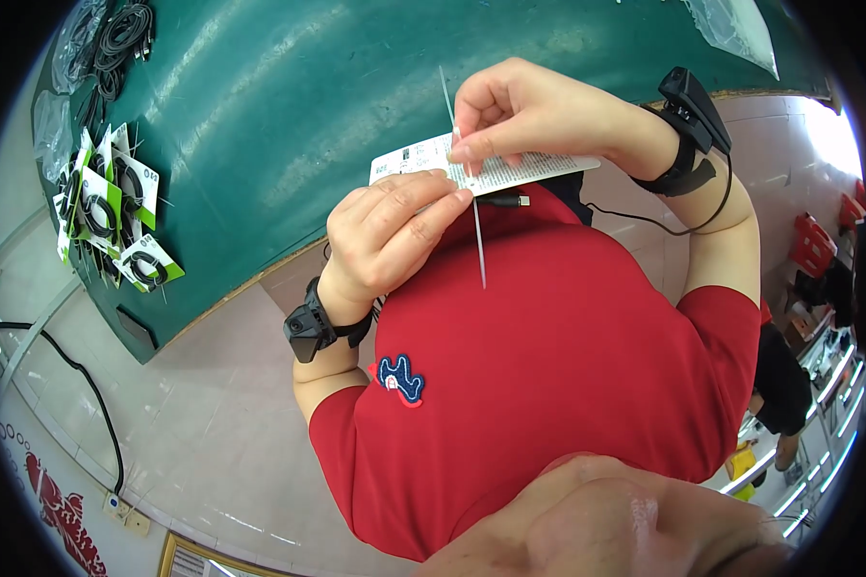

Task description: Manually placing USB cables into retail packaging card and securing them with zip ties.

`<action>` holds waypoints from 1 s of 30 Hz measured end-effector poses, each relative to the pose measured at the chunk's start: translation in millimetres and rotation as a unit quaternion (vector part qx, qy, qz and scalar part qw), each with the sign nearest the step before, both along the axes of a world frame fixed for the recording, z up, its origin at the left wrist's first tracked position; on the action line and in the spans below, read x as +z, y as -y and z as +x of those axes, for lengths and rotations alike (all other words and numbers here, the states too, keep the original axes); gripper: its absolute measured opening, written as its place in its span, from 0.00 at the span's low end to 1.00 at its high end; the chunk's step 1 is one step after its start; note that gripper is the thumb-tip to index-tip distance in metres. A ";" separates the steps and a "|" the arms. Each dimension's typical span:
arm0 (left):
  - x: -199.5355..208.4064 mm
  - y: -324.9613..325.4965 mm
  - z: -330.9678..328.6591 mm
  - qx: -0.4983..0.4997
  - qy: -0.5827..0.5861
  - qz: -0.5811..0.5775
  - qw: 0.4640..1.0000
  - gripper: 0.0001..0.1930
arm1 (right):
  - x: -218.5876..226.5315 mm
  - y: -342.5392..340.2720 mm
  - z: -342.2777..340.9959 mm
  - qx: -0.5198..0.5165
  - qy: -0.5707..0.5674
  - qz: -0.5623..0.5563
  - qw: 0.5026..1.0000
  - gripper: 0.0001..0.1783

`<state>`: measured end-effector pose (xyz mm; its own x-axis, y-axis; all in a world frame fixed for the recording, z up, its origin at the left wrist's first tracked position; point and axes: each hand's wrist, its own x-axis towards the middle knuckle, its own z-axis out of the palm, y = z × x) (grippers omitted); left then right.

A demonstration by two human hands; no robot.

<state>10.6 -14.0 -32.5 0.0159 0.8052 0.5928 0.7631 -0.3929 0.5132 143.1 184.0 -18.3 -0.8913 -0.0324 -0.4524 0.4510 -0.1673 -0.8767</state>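
A white printed card point(539, 169) is held between my hands at the table's near edge. My left hand point(392, 231) is closed on the card's near left edge, thumb and fingers pressed together. A thin, pale cable tie point(480, 245) crosses the card, one end pointing up over the table and the other hanging down in front of my red shirt. My right hand point(510, 113) pinches the tie at the card's middle, its other fingers curled. A black cable's plug point(510, 201) sticks out beneath the card; most of that cable is hidden behind the card and hands.
On the green table point(250, 125), a pile of carded black cables point(106, 207) lies at the left. Behind it are bundled dark cables point(123, 43). A clear plastic bag point(736, 34) rests at the far right, and a dark flat object point(137, 327) at the near left corner.
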 end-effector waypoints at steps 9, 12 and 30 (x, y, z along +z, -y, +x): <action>6.8 -1.0 -2.6 -0.032 -0.030 -0.032 0.999 0.12 | -1.1 -7.7 -4.9 0.041 0.012 0.015 0.999 0.10; 4.9 -1.1 -2.5 -0.037 -0.029 -0.031 0.998 0.12 | 2.9 -3.2 -5.1 0.000 0.032 0.015 0.999 0.09; 3.1 -5.8 2.4 0.013 0.011 -0.007 1.000 0.11 | 5.2 -3.6 9.8 -0.045 -0.258 0.238 0.935 0.08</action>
<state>13.0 -8.2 -29.3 -0.0186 0.8130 0.5819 0.7618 -0.3654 0.5348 153.0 187.6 -13.0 -0.9842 0.1492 0.0957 -0.0508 0.2801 -0.9586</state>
